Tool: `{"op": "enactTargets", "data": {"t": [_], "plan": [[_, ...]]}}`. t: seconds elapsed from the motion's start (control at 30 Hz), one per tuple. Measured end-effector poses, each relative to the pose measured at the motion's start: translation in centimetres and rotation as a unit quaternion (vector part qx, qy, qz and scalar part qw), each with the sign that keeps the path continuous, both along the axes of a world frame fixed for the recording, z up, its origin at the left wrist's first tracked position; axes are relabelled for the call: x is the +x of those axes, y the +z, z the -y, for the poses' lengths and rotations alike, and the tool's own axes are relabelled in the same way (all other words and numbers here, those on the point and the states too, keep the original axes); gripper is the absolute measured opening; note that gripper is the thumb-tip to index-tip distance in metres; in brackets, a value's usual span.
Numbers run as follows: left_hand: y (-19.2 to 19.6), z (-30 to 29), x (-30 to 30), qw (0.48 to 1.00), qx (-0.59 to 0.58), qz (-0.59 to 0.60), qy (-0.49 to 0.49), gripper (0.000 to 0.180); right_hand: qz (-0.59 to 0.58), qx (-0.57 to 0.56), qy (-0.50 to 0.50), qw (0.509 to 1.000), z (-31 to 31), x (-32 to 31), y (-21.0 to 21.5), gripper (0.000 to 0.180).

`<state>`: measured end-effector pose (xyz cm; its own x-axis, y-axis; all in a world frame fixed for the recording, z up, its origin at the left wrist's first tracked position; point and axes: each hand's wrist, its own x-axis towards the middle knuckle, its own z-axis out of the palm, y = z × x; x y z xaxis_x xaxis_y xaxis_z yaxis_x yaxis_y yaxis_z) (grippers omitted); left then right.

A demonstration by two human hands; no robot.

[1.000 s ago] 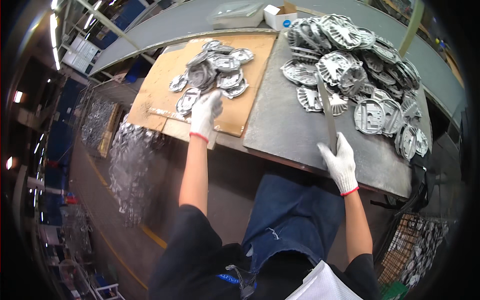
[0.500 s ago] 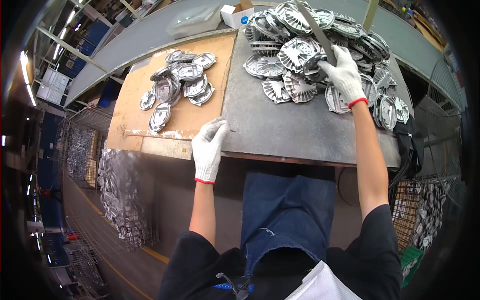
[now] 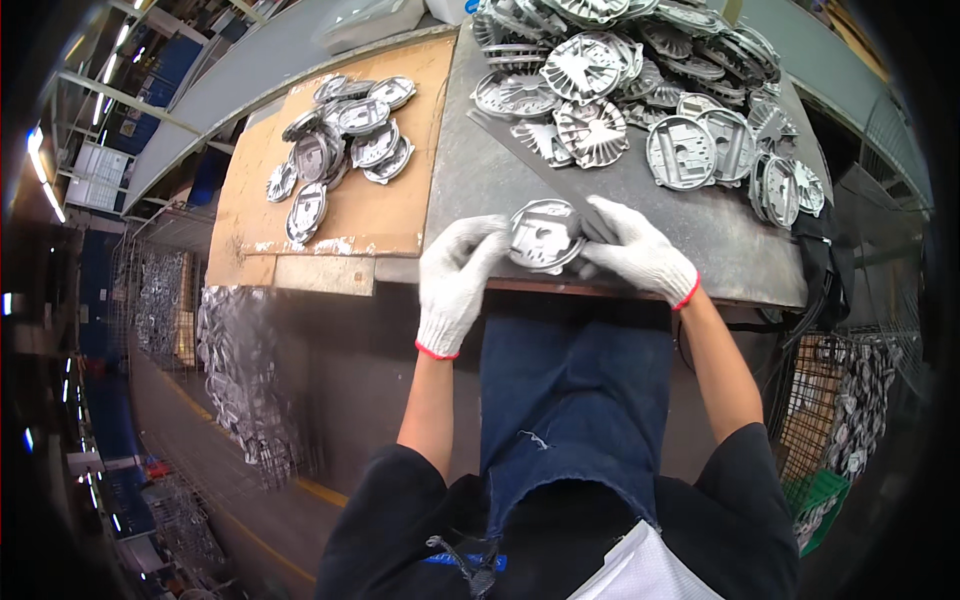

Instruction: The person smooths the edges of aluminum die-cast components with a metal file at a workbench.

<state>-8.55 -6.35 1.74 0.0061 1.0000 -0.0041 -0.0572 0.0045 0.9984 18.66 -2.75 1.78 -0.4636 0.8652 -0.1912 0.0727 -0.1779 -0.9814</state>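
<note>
Near the front edge of the grey metal tabletop, a round silver metal casting (image 3: 542,236) is held between my hands, its recessed face up. My left hand (image 3: 462,268), in a white knit glove, is closed with its fingertips at the casting's left rim. My right hand (image 3: 640,252), gloved alike, grips a long flat grey file (image 3: 535,165) at its near end and also meets the casting's right side. The file points away to the far left. Part of the right fingers is hidden behind file and casting.
A large heap of silver castings (image 3: 590,70) covers the far right of the tabletop. On a brown board (image 3: 400,215) at the left lies a smaller group of castings (image 3: 312,155). Wire cages (image 3: 815,400) with metal parts stand below on both sides.
My right hand has come down from the heap toward me, bringing the file and a casting. My left hand has moved right to meet that casting. The view has shifted slightly.
</note>
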Motion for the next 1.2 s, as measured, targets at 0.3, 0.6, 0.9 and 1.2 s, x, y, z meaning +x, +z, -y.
{"op": "enactTargets", "data": {"t": [0.3,0.6,0.9,1.2], "plan": [[-0.7,-2.6,1.9,0.896,0.164,-0.396,-0.116,0.02,0.145,-0.038,-0.179,0.972,2.0,2.7,1.2,0.019],[0.4,1.2,3.8,0.935,-0.059,-0.346,-0.06,0.021,0.286,0.123,-0.149,0.939,1.4,0.1,-0.3,0.038],[-1.2,-3.7,5.1,0.925,0.173,-0.338,0.011,0.023,0.215,0.112,-0.155,0.958,0.9,0.3,-3.0,0.038],[-2.3,-5.4,5.3,0.881,0.21,-0.424,0.021,0.017,0.206,0.148,-0.165,0.953,0.6,0.6,-4.0,0.041]]}}
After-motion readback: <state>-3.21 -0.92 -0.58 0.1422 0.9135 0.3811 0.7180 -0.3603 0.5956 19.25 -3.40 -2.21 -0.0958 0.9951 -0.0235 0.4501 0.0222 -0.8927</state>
